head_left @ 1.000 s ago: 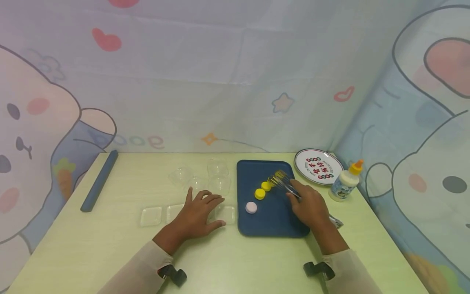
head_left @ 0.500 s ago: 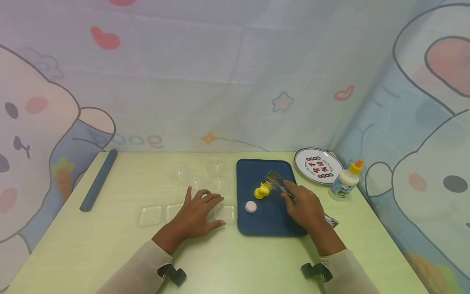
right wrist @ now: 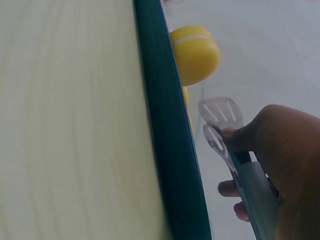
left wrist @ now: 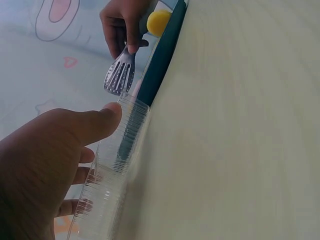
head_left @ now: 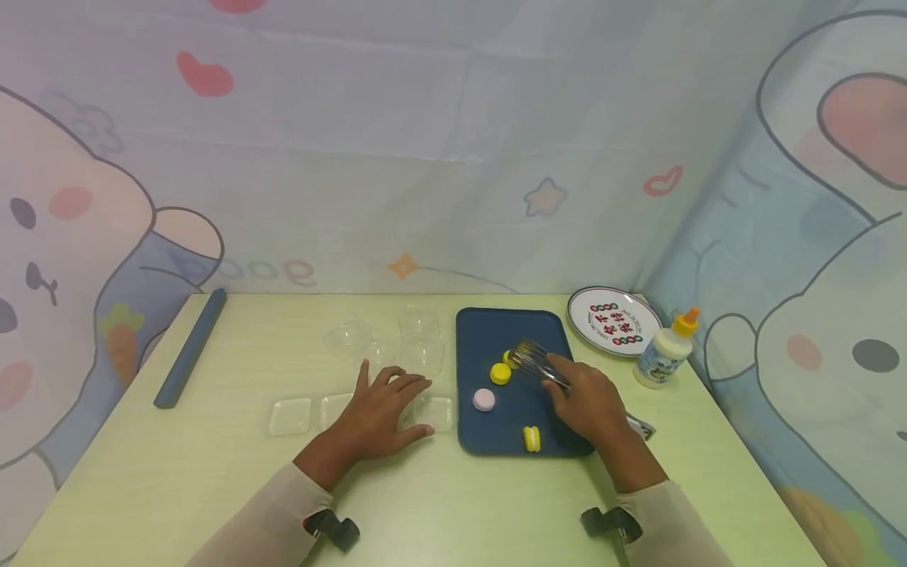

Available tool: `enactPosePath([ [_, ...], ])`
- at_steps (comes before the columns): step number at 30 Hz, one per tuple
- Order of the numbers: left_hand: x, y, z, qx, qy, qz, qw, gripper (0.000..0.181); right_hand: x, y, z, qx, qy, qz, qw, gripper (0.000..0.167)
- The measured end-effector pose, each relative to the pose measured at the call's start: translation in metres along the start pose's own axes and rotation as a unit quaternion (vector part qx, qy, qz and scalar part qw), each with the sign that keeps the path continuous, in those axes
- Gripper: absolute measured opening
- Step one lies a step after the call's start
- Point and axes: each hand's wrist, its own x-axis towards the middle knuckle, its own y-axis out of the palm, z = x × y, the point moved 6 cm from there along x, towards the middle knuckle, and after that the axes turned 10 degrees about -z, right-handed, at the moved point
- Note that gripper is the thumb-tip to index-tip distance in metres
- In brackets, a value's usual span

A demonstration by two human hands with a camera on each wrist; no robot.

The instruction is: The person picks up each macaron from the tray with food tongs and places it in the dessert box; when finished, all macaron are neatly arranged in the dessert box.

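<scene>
My right hand (head_left: 588, 398) grips metal slotted tongs (head_left: 542, 366) over the blue tray (head_left: 489, 437). In the head view their tips overlap a yellow macaron (head_left: 508, 357); whether they pinch it cannot be told. Just nearer lies a second yellow macaron (head_left: 500, 374), and a pale pink macaron (head_left: 484, 400) is left of it. Near the tray's front rim a yellow macaron (right wrist: 196, 57) stands on edge, its white filling showing. My left hand (left wrist: 55, 145) holds a clear plastic box (left wrist: 117, 140) beside the tray, thumb on the near side and fingers beyond.
Clear plastic domed lids (head_left: 423, 356) lie behind my left hand. A shallow clear box (head_left: 290, 416) is to its left. A dark blue roll (head_left: 191, 350) lies far left. Right of the tray are a printed plate (head_left: 615, 321) and a white bottle with an orange nozzle (head_left: 664, 354).
The tongs have shifted left and slightly nearer. A yellow macaron that was under them at the tray's back now stands near its front rim. My left hand has stayed still.
</scene>
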Motion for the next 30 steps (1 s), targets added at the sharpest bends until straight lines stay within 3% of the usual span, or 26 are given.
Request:
enactPosePath([
  [15,-0.001,-0.001,-0.001,0.005,-0.006,0.012,0.9999,0.068,0.006,0.019,-0.012,-0.006,0.028,0.058,0.9979,0.053],
  [30,0.0,0.0,0.0,0.01,-0.007,0.018,0.9998,0.068,0.01,0.022,-0.01,-0.012,0.032,0.054,0.9979,0.05],
])
